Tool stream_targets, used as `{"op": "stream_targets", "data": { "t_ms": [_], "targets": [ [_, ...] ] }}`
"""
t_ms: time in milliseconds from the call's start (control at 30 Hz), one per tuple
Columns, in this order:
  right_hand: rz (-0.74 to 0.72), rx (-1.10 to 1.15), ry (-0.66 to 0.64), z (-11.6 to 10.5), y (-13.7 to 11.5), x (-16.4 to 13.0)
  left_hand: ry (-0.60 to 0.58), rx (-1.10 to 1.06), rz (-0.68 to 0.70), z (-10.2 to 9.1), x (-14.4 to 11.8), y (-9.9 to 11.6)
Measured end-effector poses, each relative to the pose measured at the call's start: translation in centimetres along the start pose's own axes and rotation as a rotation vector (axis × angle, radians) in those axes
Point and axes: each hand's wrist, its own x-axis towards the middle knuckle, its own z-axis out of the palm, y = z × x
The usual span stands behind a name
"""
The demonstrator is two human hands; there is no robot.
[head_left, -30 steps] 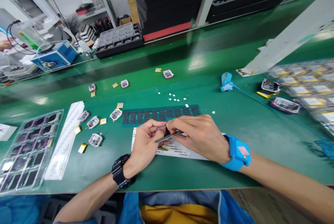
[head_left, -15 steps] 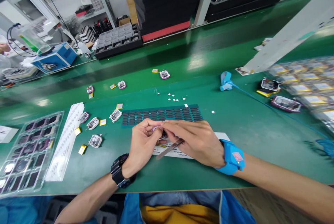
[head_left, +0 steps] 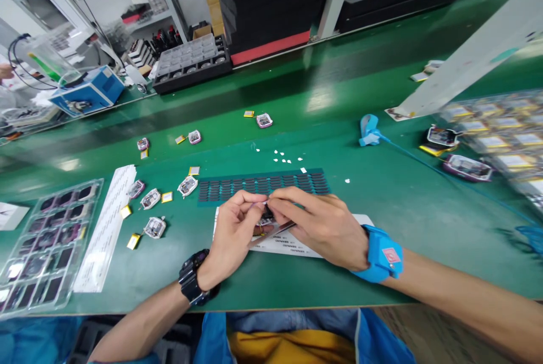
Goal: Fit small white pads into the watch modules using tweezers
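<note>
Here, the green bench (head_left: 382,222) spreads out wide under me, its near edge running just below my wrists. At the far side stands a dark tray (head_left: 193,64) of clear-lidded pockets with round parts in them, too small to name. On my left, close to the near edge, lies a clear blister tray (head_left: 44,242); most of its pockets hold dark, purple-edged watch cases. On my right a glossy blister tray (head_left: 500,138) holds rows of yellow-labelled packs, blurred. Just beyond my hands lies a dark sheet of small pads (head_left: 263,186) in neat rows, and under my hands a white label sheet (head_left: 288,245). Loose watch cases (head_left: 155,227) with small yellow batteries beside them sit between the left tray and the pad sheet.

My left hand (head_left: 233,239) is curled, fingers pinching a small watch case (head_left: 265,220) held just above the label sheet; most of it is hidden by my fingers. My right hand (head_left: 324,228) is closed round metal tweezers (head_left: 271,232), and its fingertips meet my left fingertips at the case. I cannot tell what the tweezer tips touch.

Bare green surface lies to the right of my hands, as far as the blue wrist-strap cord (head_left: 424,163), and a narrow bare strip runs between my wrists and the near edge.
</note>
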Motion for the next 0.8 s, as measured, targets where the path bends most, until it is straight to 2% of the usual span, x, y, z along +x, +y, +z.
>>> {"op": "stream_targets", "data": {
  "t_ms": [133, 267, 367, 633, 800],
  "targets": [
    [0.082, 0.153, 0.070, 0.5, 0.3, -0.2, 0.012, 0.015, 0.029, -0.2, 0.1, 0.0],
    [0.127, 0.248, 0.086, 0.7, 0.3, -0.1, 0.030, 0.096, 0.079, -0.2, 0.1, -0.1],
    [0.171, 0.305, 0.099, 0.7, 0.1, 0.1, 0.031, 0.070, 0.070, -0.1, 0.0, -0.2],
    [0.367, 0.543, 0.087, 0.3, 0.0, 0.7, 0.037, 0.054, 0.131, -0.2, -0.1, -0.2],
    [0.512, 0.737, -0.023, -0.2, 0.5, 1.3, 0.112, 0.082, 0.152, -0.2, 0.0, -0.1]
  ]
}}
